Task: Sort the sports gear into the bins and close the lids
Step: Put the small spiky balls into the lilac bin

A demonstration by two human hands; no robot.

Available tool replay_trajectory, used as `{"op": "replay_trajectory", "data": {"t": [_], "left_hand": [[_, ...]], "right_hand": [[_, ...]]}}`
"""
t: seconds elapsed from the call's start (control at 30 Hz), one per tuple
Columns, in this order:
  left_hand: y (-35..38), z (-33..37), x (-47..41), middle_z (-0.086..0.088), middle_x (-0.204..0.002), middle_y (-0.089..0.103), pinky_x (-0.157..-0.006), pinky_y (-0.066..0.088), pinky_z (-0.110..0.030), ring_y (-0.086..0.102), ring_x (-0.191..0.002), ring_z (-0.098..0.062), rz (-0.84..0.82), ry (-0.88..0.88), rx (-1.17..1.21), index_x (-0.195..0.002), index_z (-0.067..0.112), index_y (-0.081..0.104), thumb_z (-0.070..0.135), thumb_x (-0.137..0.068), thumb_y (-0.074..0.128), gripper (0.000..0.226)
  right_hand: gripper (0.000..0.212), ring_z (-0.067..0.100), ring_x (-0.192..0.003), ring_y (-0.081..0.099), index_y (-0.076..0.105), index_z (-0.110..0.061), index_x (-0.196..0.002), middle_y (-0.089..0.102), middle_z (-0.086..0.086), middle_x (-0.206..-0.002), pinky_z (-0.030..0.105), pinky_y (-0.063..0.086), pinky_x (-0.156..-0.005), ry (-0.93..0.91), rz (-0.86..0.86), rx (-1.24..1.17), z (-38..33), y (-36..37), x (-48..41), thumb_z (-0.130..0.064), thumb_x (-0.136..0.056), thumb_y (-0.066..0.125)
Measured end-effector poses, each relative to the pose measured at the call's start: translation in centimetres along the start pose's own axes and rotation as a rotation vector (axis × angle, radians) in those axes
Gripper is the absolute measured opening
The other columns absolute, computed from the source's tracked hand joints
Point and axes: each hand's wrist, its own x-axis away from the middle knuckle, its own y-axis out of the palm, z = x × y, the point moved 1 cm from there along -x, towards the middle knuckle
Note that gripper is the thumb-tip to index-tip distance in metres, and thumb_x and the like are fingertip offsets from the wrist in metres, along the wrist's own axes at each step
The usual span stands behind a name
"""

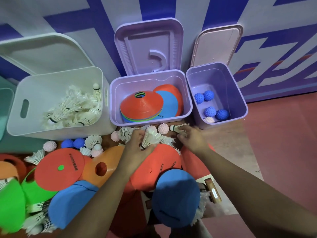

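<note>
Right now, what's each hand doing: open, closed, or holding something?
Left hand: fingers curled round a white shuttlecock.
Right hand: fingers on a second shuttlecock; grip blurred, cannot tell.

Sports hall or gym corner, by the look of it. Red court-type floor [283, 143], wall [51, 11] painted in big blue-and-white graphics. Training gear all over the floor: shuttlecocks [73, 107], flat discs [59, 169], cones [141, 103], spiky balls [208, 95]. Open lidded bins [147, 73] stand in a row against the wall.
</note>
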Motion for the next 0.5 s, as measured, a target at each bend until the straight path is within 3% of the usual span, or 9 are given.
{"op": "replay_trajectory", "data": {"t": [0.07,0.17,0.27,0.37,0.5], "left_hand": [[-0.2,-0.3,0.3,0.012,-0.104,0.066,-0.092,0.05,-0.032,0.064,-0.102,-0.008,-0.006,-0.001,-0.012,-0.1,0.032,0.048,0.029,-0.077,0.08,0.04],[-0.5,-0.7,0.9,0.007,-0.1,0.065,-0.09,0.052,-0.038,0.064,-0.098,-0.011,0.006,-0.006,-0.024,-0.1,0.027,0.047,0.029,-0.079,0.079,0.038],[-0.9,-1.0,1.1,0.007,-0.1,0.064,-0.088,0.05,-0.034,0.063,-0.097,-0.009,0.048,-0.004,-0.036,-0.101,0.025,0.047,0.023,-0.08,0.078,0.038],[-1.2,-1.0,1.2,0.013,-0.102,0.063,-0.083,0.047,-0.023,0.062,-0.097,-0.005,0.06,-0.02,-0.07,-0.105,0.027,0.046,0.024,-0.079,0.078,0.042],[-1.2,-0.2,1.4,0.012,-0.105,0.063,-0.078,0.043,-0.017,0.059,-0.094,-0.001,0.012,-0.008,-0.143,-0.117,0.025,0.053,0.021,-0.076,0.078,0.048]], "right_hand": [[0.038,0.019,-0.114,0.061,0.064,-0.016,-0.124,0.068,0.006,-0.12,0.035,0.045,-0.103,0.034,-0.1,-0.122,-0.5,0.6,-0.4,-0.022,-0.087,0.068],[0.026,0.026,-0.105,0.065,0.069,-0.006,-0.112,0.07,0.01,-0.112,0.037,0.049,-0.095,0.033,-0.068,-0.096,-0.9,0.9,-0.7,-0.018,-0.09,0.064],[0.021,0.027,-0.099,0.064,0.07,-0.003,-0.105,0.069,0.012,-0.107,0.035,0.048,-0.09,-0.027,0.033,-0.061,-1.2,0.4,0.3,-0.014,-0.089,0.063],[0.012,0.021,-0.09,0.062,0.07,-0.01,-0.096,0.066,0.005,-0.098,0.023,0.042,-0.079,-0.162,0.114,-0.064,-1.9,-0.7,2.7,-0.011,-0.085,0.065],[0.019,0.016,-0.069,0.058,0.056,-0.024,-0.085,0.063,-0.004,-0.075,0.033,0.048,-0.067,-0.243,0.129,-0.311,-4.0,-1.6,6.0,-0.009,-0.082,0.066]]}}
